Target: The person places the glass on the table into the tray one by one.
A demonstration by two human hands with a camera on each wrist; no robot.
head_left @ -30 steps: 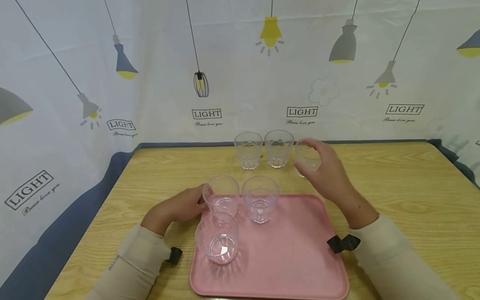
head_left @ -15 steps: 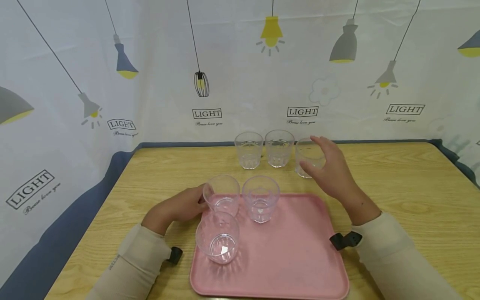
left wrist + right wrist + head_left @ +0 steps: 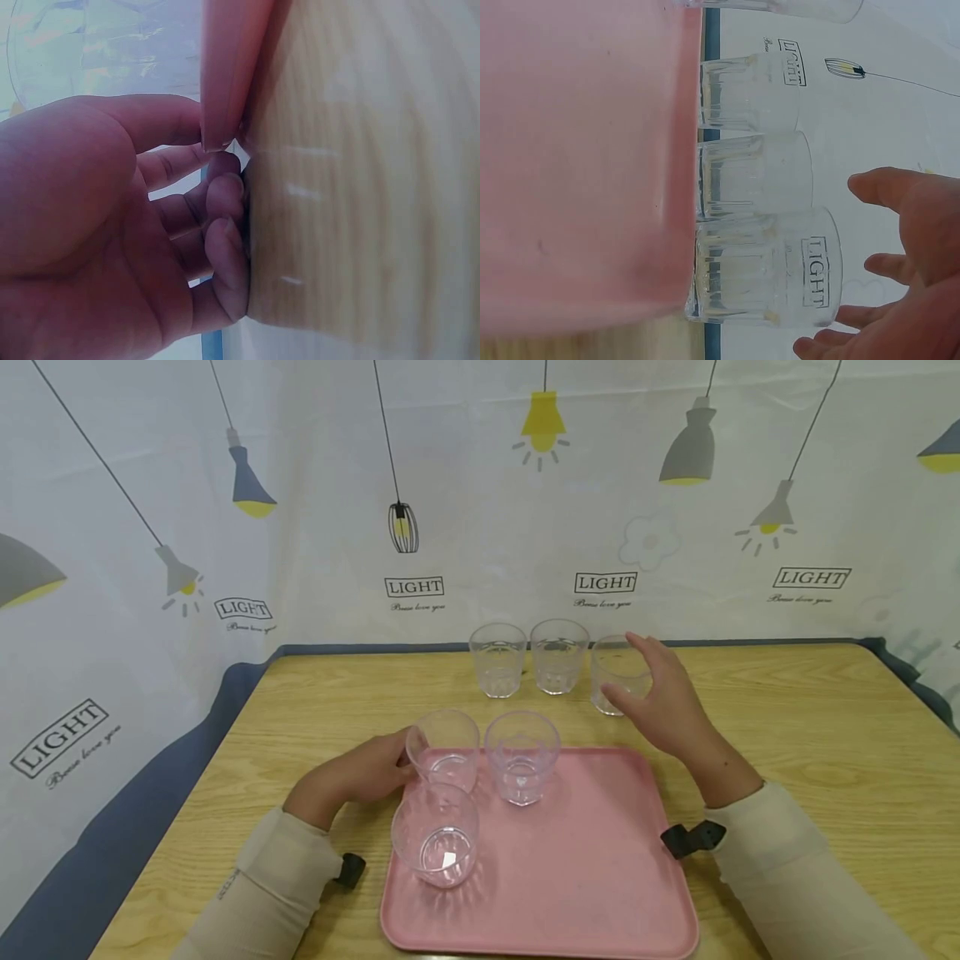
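Beside the far left corner of the pink tray [image 3: 570, 852], my left hand [image 3: 371, 768] holds the tray's edge. In the left wrist view, the thumb lies along the tray rim [image 3: 229, 71], with the other fingers curled by the table. My right hand [image 3: 667, 702] is spread around the right side of a clear plastic tumbler [image 3: 611, 685], fingers apart; the right wrist view shows a gap between thumb and tumbler [image 3: 772, 270]. This tumbler stands upright at the right end of a back row with two more, a middle tumbler [image 3: 558, 656] and a left tumbler [image 3: 498, 660].
On the tray's left part stand three more clear tumblers: a front tumbler [image 3: 437, 839], one behind it [image 3: 444, 747] near my left hand, and one to the right [image 3: 522, 760]. The wooden table [image 3: 817, 752] ends at a printed curtain [image 3: 480, 468] behind the back row.
My right hand has loosened from the right-end back tumbler and drawn slightly right, its fingers spreading. The tumbler stays standing in the row. The left hand and tray have not moved.
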